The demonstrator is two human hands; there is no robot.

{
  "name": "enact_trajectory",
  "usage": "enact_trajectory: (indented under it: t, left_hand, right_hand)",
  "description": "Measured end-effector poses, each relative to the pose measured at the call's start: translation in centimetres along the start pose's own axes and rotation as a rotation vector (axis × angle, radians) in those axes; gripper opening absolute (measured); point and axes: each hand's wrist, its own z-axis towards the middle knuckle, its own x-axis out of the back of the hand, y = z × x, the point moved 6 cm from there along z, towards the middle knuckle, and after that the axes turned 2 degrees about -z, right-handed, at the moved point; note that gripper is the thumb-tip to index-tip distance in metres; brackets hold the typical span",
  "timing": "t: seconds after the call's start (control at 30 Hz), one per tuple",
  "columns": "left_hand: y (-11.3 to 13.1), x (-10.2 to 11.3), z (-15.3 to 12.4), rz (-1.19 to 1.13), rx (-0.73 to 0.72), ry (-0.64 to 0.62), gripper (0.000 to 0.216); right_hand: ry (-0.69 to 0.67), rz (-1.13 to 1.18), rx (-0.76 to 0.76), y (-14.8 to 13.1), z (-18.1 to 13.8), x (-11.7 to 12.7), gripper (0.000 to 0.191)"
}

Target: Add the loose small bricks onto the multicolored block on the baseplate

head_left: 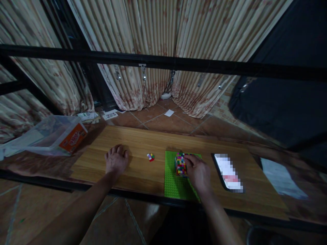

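A green studded baseplate [171, 183] lies on the wooden tabletop, and a block built of many-coloured toy bricks [181, 166] stands on it. My right hand [199, 170] is over the right side of this block, its fingers closed together at the top; whatever they may pinch is hidden. On the bare wood to the left rests my left hand [117, 159], palm down with the fingers slightly spread, holding nothing. Between that hand and the baseplate sits a small cluster of loose bricks [150, 157] in red, white, yellow and green.
A phone [228, 173] with a blurred screen lies right of the baseplate. Papers [283, 178] lie beyond the table's right end. A clear plastic bin [51, 136] with an orange label stands at the left. A black bar [163, 63] crosses in front of curtains.
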Motion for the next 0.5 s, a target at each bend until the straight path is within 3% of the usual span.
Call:
enact_trajectory:
  t: [0.5]
  left_hand:
    - [0.0, -0.2, 0.0, -0.005, 0.007, 0.005, 0.047]
  right_hand:
    - [0.043, 0.122, -0.109, 1.2, 0.0, 0.0, 0.033]
